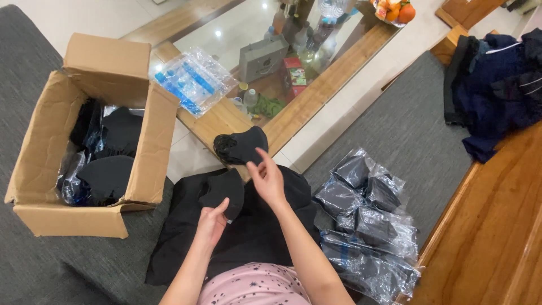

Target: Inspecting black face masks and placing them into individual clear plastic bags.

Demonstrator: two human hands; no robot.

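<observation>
The person is sitting with a black cloth (248, 231) spread over the lap, and both hands are working above it. The left hand (212, 221) is gripping the lower edge of a black padded cup (223, 192), thumb on top and fingers curled beneath it, so the piece is lying flat on the cloth. The right hand (266, 178) is hovering just past that cup, fingers loosely spread and pinching nothing, its fingertips reaching toward a second black padded cup (241, 147) that is resting on the near edge of the wooden glass-topped table (316, 96). Left of the cloth, an open cardboard box (149, 147) is holding more dark pieces in clear wrapping. Right of the cloth, a pile of clear plastic bags (367, 226) with dark contents is lying on the grey rug (406, 130).
</observation>
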